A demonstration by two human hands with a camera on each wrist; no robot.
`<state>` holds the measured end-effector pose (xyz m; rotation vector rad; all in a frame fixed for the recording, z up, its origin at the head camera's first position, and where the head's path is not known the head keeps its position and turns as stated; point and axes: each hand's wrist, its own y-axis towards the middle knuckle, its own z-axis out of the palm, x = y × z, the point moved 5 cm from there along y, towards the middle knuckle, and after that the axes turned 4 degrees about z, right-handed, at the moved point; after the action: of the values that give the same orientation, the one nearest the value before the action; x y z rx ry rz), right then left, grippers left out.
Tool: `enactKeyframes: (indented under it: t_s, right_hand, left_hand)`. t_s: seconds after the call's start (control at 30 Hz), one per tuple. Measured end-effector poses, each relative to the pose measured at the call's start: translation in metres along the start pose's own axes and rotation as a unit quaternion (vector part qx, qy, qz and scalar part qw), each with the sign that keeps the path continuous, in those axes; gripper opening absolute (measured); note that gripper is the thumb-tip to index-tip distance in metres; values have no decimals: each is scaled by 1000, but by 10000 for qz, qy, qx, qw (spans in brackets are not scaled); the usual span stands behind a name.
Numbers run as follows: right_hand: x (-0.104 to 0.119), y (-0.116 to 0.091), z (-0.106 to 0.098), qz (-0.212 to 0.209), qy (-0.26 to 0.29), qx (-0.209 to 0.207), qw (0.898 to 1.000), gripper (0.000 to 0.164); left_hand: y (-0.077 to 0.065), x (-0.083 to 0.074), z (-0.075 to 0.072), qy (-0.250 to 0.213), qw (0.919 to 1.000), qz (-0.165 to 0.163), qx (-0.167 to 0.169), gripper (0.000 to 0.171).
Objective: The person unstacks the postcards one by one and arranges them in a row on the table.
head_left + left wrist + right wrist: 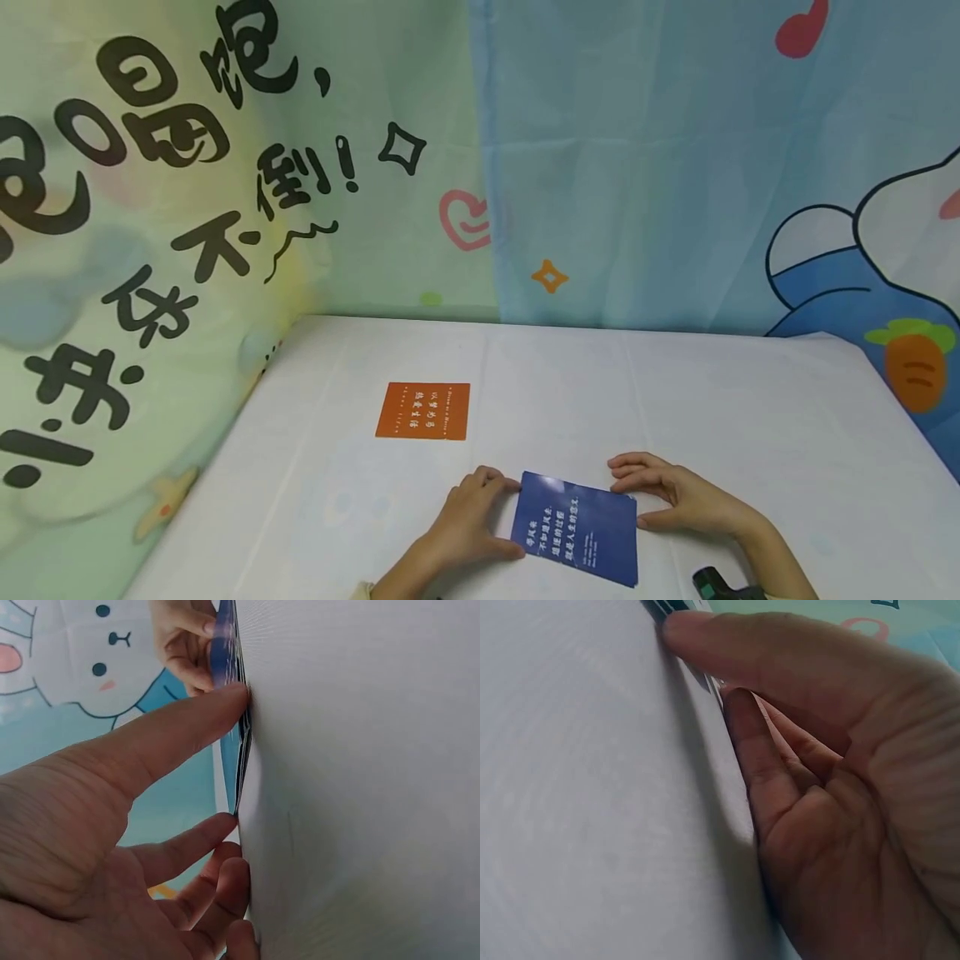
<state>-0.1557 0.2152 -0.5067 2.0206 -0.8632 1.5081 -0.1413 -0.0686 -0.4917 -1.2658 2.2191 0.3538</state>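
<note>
A small stack of blue cards [576,531] with white writing lies on the table, its layered edges showing in the left wrist view. At its left side, my left hand [471,518] has thumb and index finger spread, their tips touching the edge near the two corners. My right hand [678,497] is at the opposite side, thumb tip at the right edge and index finger by the upper right corner. In the right wrist view, the right thumb [757,652] reaches the layered card edge. Other fingers of both hands rest low by the tabletop.
An orange card [423,411] with white writing lies farther back on the white-covered table [712,400]. A printed cloth backdrop [600,167] stands behind and along the left. A black device [723,585] sits by the right wrist.
</note>
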Motion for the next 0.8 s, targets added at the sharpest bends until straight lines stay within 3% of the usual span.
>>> enactKeyframes:
  t_s: [0.5, 0.6, 0.8]
  right_hand:
    - [0, -2, 0, -249, 340, 212, 9989, 42]
    - [0, -1, 0, -111, 347, 151, 9992, 42]
    - [1, 0, 0, 123, 309, 18, 9994, 42]
  left_hand:
    - [0, 2, -1, -1065, 9943, 8, -78, 71]
    - [2, 5, 0, -1402, 9898, 52, -225, 70]
    - [6, 6, 3, -2266, 9730, 137, -410, 65]
